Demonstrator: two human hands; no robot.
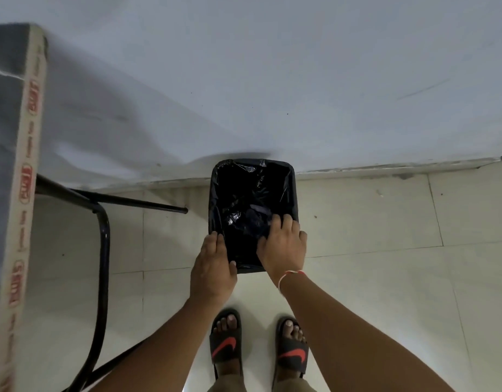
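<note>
A small dark bin (217, 176) lined with a black plastic bag (244, 205) stands on the tiled floor against the wall. My left hand (213, 264) grips the bin's near left corner, fingers down the outside and thumb over the rim. My right hand (282, 244) lies over the near right rim with its fingers spread on the bag inside the bin. A red and white thread is tied round my right wrist.
A table with a taped edge (20, 179) and black metal legs (102, 250) stands at the left. The white wall (300, 80) rises behind the bin. My feet in black sandals (225, 338) stand on the pale floor tiles (371, 222).
</note>
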